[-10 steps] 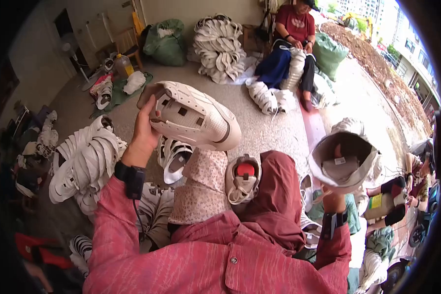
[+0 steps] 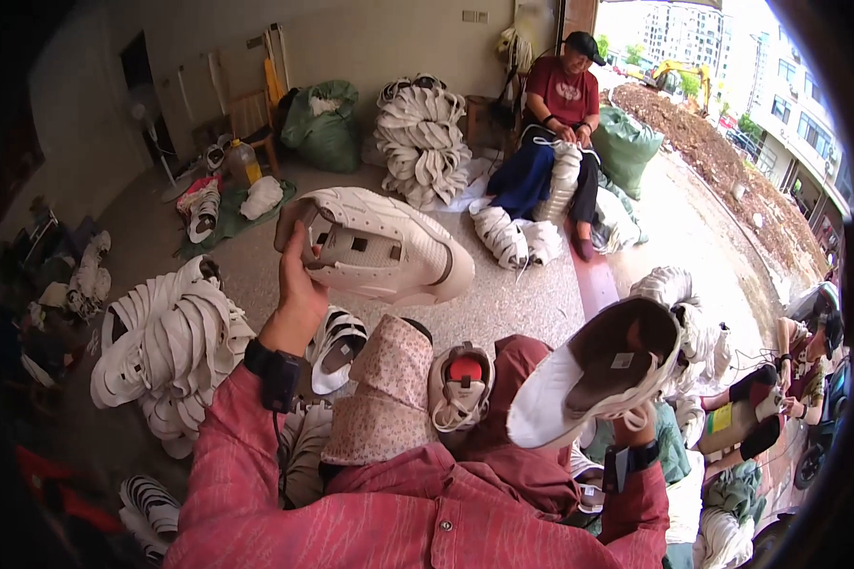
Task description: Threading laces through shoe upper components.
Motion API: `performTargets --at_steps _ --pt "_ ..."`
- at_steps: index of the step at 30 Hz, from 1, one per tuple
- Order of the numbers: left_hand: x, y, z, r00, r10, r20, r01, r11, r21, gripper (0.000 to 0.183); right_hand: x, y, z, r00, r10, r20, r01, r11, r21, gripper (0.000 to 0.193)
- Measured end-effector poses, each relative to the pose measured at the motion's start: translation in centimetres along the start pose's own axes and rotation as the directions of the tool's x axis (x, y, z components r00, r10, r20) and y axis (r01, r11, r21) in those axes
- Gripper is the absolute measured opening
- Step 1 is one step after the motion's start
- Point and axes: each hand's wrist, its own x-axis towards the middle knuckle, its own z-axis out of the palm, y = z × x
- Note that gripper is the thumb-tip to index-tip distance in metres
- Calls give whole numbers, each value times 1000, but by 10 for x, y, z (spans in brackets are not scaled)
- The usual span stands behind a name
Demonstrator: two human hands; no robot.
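In my left hand (image 2: pixel 300 302) is a cream shoe upper (image 2: pixel 403 248), gripped at its heel, the toe pointing right. It has no laces, and its open side faces me. My right hand (image 2: pixel 641 423), mostly hidden, holds a second pale upper (image 2: pixel 565 389). That one tilts with its toe toward the lower left and its dark-lined opening facing up; loose lace loops hang at its side. A laced shoe (image 2: pixel 462 387) with a red patch inside its opening rests between my knees. Beyond my left wrist is a white shoe upper (image 2: pixel 337 349) with dark lining.
Stacked white uppers (image 2: pixel 176 341) lie to my left, and a tall heap (image 2: pixel 421 142) stands at the back wall. A seated person (image 2: pixel 565 104) works on white uppers beside a green sack (image 2: pixel 628 152). Another person (image 2: pixel 797 370) sits at far right.
The right-hand upper has swung left and tipped, its toe now at the lower left. The left-hand upper sits slightly lower and further right in the picture. The view has tilted up a little.
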Motion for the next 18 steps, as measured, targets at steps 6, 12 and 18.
performTargets --at_steps 6,12,18 --pt "-15 19 25 916 401 35 -391 866 311 35 -52 96 49 895 -141 -424 293 901 320 66" --pt "-11 24 21 645 638 422 -730 350 587 37 -17 35 13 820 -173 -546 335 918 212 51" --pt "-12 21 18 414 644 643 -872 79 482 45 11 -50 -18 718 -188 -670 331 939 91 35"
